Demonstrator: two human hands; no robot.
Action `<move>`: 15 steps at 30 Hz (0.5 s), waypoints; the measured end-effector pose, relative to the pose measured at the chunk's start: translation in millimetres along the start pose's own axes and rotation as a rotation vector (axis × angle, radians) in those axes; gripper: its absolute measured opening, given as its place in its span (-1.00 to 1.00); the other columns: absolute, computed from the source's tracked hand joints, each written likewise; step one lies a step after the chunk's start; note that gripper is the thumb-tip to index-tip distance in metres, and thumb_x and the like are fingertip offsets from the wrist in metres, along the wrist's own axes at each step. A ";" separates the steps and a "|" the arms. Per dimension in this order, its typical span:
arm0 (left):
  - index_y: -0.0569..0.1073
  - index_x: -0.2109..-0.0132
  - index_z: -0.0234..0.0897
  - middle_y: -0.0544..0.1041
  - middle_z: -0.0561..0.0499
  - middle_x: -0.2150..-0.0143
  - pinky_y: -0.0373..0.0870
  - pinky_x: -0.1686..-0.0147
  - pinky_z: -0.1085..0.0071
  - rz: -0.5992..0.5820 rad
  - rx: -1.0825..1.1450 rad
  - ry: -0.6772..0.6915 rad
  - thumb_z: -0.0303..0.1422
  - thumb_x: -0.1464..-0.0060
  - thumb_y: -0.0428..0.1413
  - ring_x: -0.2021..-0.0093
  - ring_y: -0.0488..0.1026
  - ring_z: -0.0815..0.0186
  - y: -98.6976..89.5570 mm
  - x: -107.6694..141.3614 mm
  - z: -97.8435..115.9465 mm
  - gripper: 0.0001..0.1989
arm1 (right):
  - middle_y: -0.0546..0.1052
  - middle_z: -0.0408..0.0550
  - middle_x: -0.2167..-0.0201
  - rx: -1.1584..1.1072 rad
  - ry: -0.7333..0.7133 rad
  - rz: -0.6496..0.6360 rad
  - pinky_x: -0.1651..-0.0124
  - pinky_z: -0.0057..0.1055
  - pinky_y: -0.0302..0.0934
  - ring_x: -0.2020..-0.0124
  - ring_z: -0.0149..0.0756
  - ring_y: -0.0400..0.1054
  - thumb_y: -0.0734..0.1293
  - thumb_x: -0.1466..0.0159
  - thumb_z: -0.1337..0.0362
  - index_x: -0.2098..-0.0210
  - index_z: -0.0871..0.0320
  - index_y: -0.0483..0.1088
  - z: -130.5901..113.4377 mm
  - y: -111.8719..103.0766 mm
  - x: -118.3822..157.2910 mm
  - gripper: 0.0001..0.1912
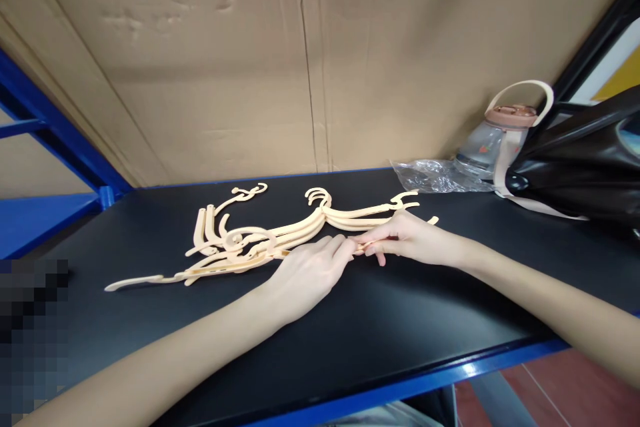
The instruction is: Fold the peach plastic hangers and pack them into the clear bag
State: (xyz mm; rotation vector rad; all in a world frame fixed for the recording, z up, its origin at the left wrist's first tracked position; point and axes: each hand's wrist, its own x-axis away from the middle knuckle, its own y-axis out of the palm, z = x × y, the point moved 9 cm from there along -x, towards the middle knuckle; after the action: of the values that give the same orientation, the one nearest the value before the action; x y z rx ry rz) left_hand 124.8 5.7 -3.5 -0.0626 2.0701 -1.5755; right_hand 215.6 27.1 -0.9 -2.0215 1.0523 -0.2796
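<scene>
Several cream plastic clothes hangers [295,229] lie in a cluster on the black tabletop. My left hand [313,273] is closed over part of a cream hanger [361,249], its back turned toward me. From the other side, my right hand [413,238] pinches the same hanger between thumb and fingers, close to the left fingertips. Most of the held hanger is hidden under my hands. Left of them, hanger arms and hooks overlap, and a loose hanger arm [133,283] points out to the far left.
A clear water bottle [487,143] with a pink lid and strap stands at the back right, beside a crumpled plastic bag [430,175] and a black bag [580,153]. Cardboard [225,80] rises behind the table. A blue frame edge [400,392] runs along the front.
</scene>
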 end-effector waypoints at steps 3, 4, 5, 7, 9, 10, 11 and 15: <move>0.23 0.10 -0.27 0.48 0.01 0.29 0.33 0.48 0.43 0.013 0.064 -0.025 -0.50 -0.26 -0.14 0.35 0.47 0.28 0.2 -0.7 -3.5 -0.88 | 0.52 -0.15 0.53 0.119 -0.017 0.027 0.34 -0.54 0.16 0.48 -0.44 0.38 0.18 -0.35 0.25 0.09 0.15 0.47 -5.5 -2.1 0.1 -0.72; 0.23 0.11 -0.27 0.48 0.02 0.28 0.33 0.47 0.43 0.022 0.088 -0.042 -0.49 -0.25 -0.13 0.35 0.47 0.28 -0.3 -0.8 -5.5 -0.89 | 0.53 -0.15 0.49 0.156 -0.022 0.038 0.31 -0.53 0.17 0.46 -0.44 0.40 0.17 -0.36 0.27 0.07 0.14 0.46 -7.9 -2.4 0.2 -0.72; 0.23 0.12 -0.26 0.48 0.03 0.29 0.33 0.47 0.43 0.033 0.109 -0.058 -0.49 -0.25 -0.12 0.35 0.47 0.28 -1.1 -0.9 -7.1 -0.91 | 0.54 -0.13 0.45 0.191 -0.029 0.046 0.29 -0.52 0.19 0.44 -0.43 0.41 0.16 -0.36 0.28 0.07 0.14 0.45 -10.6 -2.3 0.4 -0.72; 0.25 0.15 -0.26 0.48 0.03 0.30 0.33 0.47 0.43 0.051 0.141 -0.086 -0.48 -0.25 -0.11 0.36 0.47 0.28 -3.1 -1.2 -9.5 -0.92 | 0.56 -0.10 0.36 0.251 -0.050 0.074 0.24 -0.49 0.21 0.38 -0.39 0.42 0.15 -0.37 0.29 0.10 0.15 0.46 -16.3 -2.6 1.3 -0.73; 0.25 0.17 -0.25 0.48 0.03 0.30 0.32 0.46 0.42 0.059 0.166 -0.104 -0.47 -0.26 -0.12 0.36 0.46 0.28 -4.7 -1.8 -10.6 -0.91 | 0.56 -0.06 0.23 0.293 -0.076 0.114 0.18 -0.46 0.23 0.25 -0.34 0.44 0.15 -0.36 0.30 0.11 0.15 0.45 -21.5 -3.8 2.6 -0.74; 0.26 0.18 -0.26 0.48 0.03 0.31 0.32 0.45 0.42 0.060 0.178 -0.111 -0.47 -0.26 -0.13 0.36 0.46 0.28 -5.3 -2.0 -10.9 -0.90 | 0.55 -0.06 0.17 0.305 -0.088 0.130 0.15 -0.45 0.23 0.20 -0.32 0.43 0.15 -0.36 0.31 0.10 0.14 0.45 -23.2 -4.4 3.2 -0.74; 0.26 0.19 -0.26 0.48 0.03 0.32 0.32 0.45 0.41 0.057 0.190 -0.120 -0.47 -0.27 -0.14 0.36 0.46 0.28 -5.3 -2.3 -11.5 -0.89 | 0.54 -0.05 0.13 0.313 -0.096 0.139 0.13 -0.44 0.23 0.18 -0.31 0.43 0.15 -0.36 0.33 0.10 0.15 0.44 -24.2 -4.6 3.6 -0.74; 0.27 0.21 -0.26 0.48 0.03 0.33 0.29 0.47 0.43 0.033 0.236 -0.156 -0.44 -0.28 -0.16 0.39 0.45 0.30 -3.2 -2.2 -14.3 -0.86 | 0.56 -0.08 0.27 0.318 -0.087 0.116 0.22 -0.45 0.26 0.30 -0.34 0.43 0.14 -0.36 0.34 0.18 0.17 0.46 -22.8 -2.5 2.5 -0.75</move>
State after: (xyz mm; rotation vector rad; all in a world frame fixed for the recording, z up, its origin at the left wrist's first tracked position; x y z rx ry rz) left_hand 119.5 18.0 2.8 -0.0637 1.7475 -1.7263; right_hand 206.7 13.0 15.2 -1.6677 0.9983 -0.2765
